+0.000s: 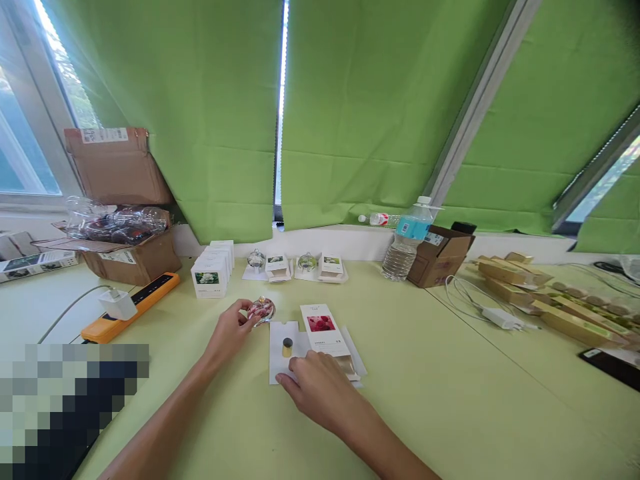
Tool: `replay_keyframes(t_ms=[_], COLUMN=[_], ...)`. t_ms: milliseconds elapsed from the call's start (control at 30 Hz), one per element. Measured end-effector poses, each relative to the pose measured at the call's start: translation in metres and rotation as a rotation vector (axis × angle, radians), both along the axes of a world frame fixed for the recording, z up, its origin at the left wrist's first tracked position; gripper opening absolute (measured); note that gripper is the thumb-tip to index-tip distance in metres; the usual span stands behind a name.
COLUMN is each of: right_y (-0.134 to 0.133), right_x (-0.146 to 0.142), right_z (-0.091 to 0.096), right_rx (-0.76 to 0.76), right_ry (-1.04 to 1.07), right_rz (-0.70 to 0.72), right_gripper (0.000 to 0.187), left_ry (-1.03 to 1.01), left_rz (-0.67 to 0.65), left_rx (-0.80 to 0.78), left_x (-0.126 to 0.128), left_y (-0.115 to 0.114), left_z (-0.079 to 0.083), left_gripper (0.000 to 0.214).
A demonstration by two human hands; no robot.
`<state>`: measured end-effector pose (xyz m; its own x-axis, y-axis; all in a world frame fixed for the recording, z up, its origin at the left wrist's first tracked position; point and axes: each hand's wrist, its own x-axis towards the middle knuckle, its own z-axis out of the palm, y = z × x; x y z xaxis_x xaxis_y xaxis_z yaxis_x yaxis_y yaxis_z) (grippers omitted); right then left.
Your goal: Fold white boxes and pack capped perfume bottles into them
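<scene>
My left hand (pixel 229 328) pinches a round glass ornament (pixel 261 310) with red and pink swirls inside and a small gold top. My right hand (pixel 315 388) lies on the lower part of a white folded card insert (pixel 281 353), its fingers resting flat and holding nothing visible. A small vial with a dark top and gold band (pixel 287 347) stands in the insert, just left of my right fingertips. Beyond it lies a white printed card (pixel 325 331) with a red flower picture, its lower end partly behind my right hand.
Several white boxes (pixel 211 271) stand behind my hands, beside glass globes (pixel 257 260) on white paper. An orange power strip (pixel 131 307) lies left; a water bottle (pixel 407 245) and cardboard box (pixel 440 257) stand at the back. Kraft boxes (pixel 520 297) lie right.
</scene>
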<state>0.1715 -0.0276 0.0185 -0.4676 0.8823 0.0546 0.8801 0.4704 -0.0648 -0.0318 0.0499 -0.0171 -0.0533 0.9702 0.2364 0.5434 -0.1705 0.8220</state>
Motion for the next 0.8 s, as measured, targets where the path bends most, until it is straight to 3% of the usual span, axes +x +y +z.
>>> replay_keyframes(t_ms=[200, 300, 433, 633, 800], right_y=[0.003, 0.006, 0.009, 0.006, 0.007], right_x=[0.0, -0.002, -0.004, -0.005, -0.005], right_z=[-0.003, -0.005, -0.008, -0.009, -0.011], right_rx=[0.042, 0.048, 0.037, 0.023, -0.005], right_ry=[-0.009, -0.012, 0.011, 0.081, 0.151], right_rz=[-0.016, -0.037, -0.019, 0.045, 0.119], right_gripper=[0.043, 0.044, 0.038, 0.028, 0.036], left_ry=[0.078, 0.192, 0.339, 0.506, 0.615], left_rz=[0.069, 0.139, 0.19, -0.078, -0.237], left_rx=[0.03, 0.132, 0.291, 0.321, 0.241], left_x=[0.0, 0.001, 0.003, 0.008, 0.012], left_y=[0.0, -0.002, -0.009, -0.019, -0.022], left_z=[0.001, 0.004, 0.011, 0.014, 0.014], left_gripper=[0.046, 0.048, 0.034, 0.033, 0.032])
